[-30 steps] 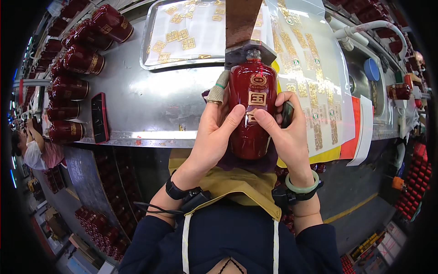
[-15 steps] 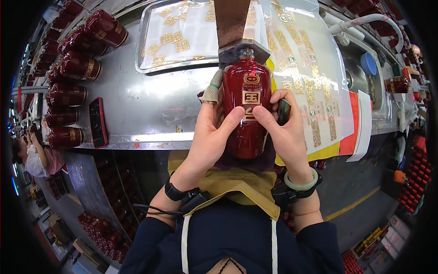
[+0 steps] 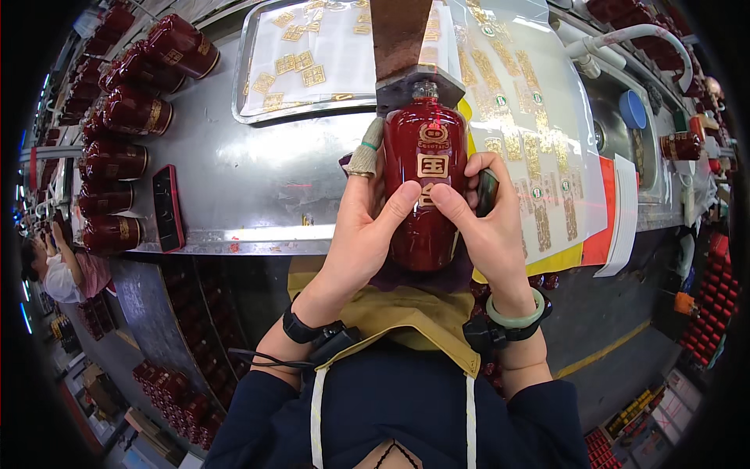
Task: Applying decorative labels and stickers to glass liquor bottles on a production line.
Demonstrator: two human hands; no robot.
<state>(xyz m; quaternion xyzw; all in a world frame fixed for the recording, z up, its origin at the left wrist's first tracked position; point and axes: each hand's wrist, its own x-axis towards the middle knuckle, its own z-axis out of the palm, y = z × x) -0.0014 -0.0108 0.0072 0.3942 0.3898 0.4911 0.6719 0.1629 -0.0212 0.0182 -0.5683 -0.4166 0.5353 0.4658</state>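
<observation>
A dark red glossy bottle (image 3: 422,246) lies tilted in front of me, its neck toward a brown metal block with a dark plate (image 3: 400,47). Gold emblems run down its front. My left hand (image 3: 366,227) wraps its left side, and my right hand (image 3: 491,230) holds the right side. Both thumbs press on the lower gold emblem (image 3: 426,195), partly covering it. A whitish cloth finger cover (image 3: 362,160) with a green band sits on a left finger. Against the bottle, the right fingers also curl around a dark green rounded piece (image 3: 487,193) of unclear kind. Purple cloth shows beneath the bottle.
A metal tray (image 3: 244,86) with gold stickers on white paper stands at the back left. Clear sheets (image 3: 516,117) of gold decals lie at right, near a sink (image 3: 605,102). Red bottles (image 3: 113,160) line the left edge beside a red-cased phone (image 3: 168,207). A person (image 3: 58,270) is far left.
</observation>
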